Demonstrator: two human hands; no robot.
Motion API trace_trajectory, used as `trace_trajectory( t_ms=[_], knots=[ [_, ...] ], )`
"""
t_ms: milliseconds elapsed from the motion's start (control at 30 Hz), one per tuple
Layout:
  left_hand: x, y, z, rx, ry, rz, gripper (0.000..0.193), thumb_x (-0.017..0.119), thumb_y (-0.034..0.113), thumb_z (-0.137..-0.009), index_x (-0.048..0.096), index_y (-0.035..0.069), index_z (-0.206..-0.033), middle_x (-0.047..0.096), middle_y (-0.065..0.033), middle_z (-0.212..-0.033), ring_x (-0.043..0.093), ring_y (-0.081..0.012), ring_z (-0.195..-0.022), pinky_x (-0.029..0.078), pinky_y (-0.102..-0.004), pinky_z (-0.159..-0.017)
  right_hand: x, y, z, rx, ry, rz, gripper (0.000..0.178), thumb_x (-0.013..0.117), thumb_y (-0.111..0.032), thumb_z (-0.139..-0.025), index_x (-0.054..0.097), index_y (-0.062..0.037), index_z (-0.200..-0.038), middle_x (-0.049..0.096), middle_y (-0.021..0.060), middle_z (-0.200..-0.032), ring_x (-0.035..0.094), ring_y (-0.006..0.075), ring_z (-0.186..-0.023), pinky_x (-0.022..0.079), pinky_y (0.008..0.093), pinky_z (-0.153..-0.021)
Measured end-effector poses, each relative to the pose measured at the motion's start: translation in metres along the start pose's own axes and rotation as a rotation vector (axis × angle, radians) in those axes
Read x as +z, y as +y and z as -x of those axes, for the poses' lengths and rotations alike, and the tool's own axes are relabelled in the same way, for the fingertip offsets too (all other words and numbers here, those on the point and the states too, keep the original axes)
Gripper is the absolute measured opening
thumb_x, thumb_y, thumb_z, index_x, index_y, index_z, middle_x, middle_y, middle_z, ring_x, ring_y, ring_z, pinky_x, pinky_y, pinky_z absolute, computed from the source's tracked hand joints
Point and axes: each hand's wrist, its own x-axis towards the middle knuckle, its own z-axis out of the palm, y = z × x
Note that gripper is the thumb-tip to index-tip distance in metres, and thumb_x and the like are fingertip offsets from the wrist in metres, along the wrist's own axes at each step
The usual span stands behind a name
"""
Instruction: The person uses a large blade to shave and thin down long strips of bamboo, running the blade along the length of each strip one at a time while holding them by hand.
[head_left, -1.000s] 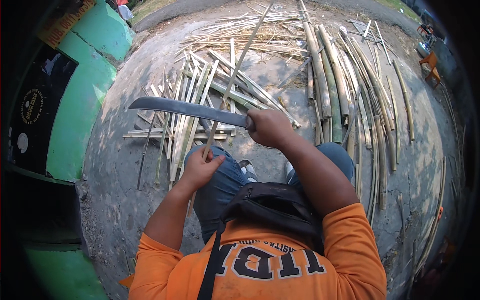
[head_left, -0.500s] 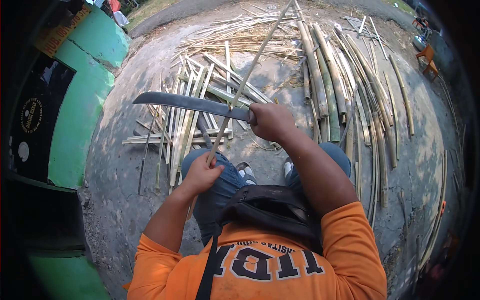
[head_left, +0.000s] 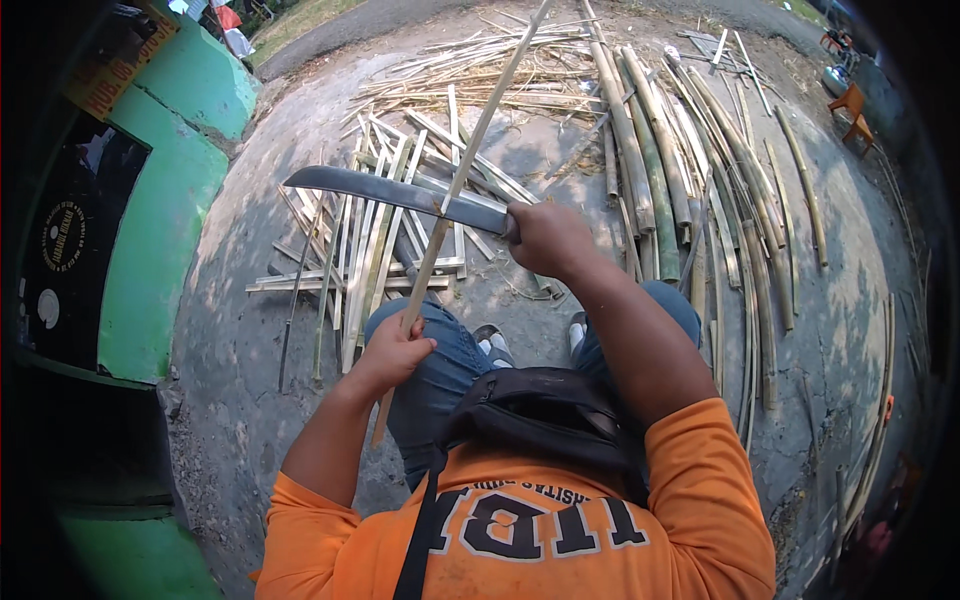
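My left hand (head_left: 397, 352) is closed around the lower part of a long, thin bamboo strip (head_left: 474, 140), which slants up and away to the far edge of the picture. In my right hand (head_left: 548, 240) is the handle of a machete (head_left: 375, 188), its broad grey blade pointing left. The blade crosses the strip above my left hand and appears to touch it there. Most of the machete's handle is hidden inside my right fist.
Split bamboo strips (head_left: 385, 235) lie in a loose pile ahead to the left. Thicker bamboo poles (head_left: 655, 150) stretch over the concrete at right, with more thin strips (head_left: 480, 75) farther off. A green wall (head_left: 165, 240) stands at left. Orange chairs (head_left: 850, 115) are far right.
The bamboo strip has swung to the left at its far end and turned a little. The machete has shifted slightly right along with my right hand; my left hand has moved slightly left.
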Motion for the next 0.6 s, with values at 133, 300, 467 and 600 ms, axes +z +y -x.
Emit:
trace_trajectory(
  t_ms=[133,300,467,600],
  knots=[
    [0.003,-0.002,0.004,0.030,0.033,0.035,0.033,0.073,0.001,-0.088,0.043,0.015,-0.087,0.047,0.0059,-0.079,0.042,-0.0042,-0.066,0.036,-0.0238,-0.058,-0.010,-0.014,0.000,0.027,-0.017,-0.082,0.017,0.067,-0.023,-0.085,0.073,-0.0123,-0.097,0.074,0.0161,-0.088,0.073,0.0377,-0.089,0.058,0.0525,-0.078],
    [0.004,-0.004,0.006,0.045,0.035,0.052,0.032,0.074,0.004,-0.089,0.043,0.014,-0.085,0.045,0.0055,-0.077,0.041,-0.0051,-0.066,0.036,-0.0262,-0.057,-0.008,-0.014,-0.003,0.039,-0.051,-0.121,0.018,0.067,-0.022,-0.084,0.073,-0.0100,-0.096,0.074,0.0181,-0.090,0.073,0.0391,-0.091,0.058,0.0520,-0.080],
    [0.006,-0.002,0.002,0.043,0.021,0.049,0.031,0.074,0.005,-0.089,0.044,0.014,-0.086,0.046,0.0056,-0.076,0.041,-0.0051,-0.066,0.036,-0.0262,-0.057,0.004,-0.002,-0.006,-0.049,-0.207,-0.332,0.021,0.067,-0.021,-0.082,0.073,-0.0090,-0.097,0.075,0.0185,-0.092,0.072,0.0400,-0.092,0.057,0.0508,-0.083],
    [0.015,0.004,-0.003,0.021,0.024,0.004,0.031,0.074,0.006,-0.088,0.044,0.013,-0.086,0.046,0.0057,-0.074,0.042,-0.0051,-0.065,0.035,-0.0260,-0.057,0.005,-0.026,0.008,-0.167,-0.222,-0.121,0.018,0.068,-0.019,-0.080,0.072,-0.0105,-0.095,0.073,0.0177,-0.087,0.071,0.0403,-0.088,0.056,0.0523,-0.079]
  ],
)
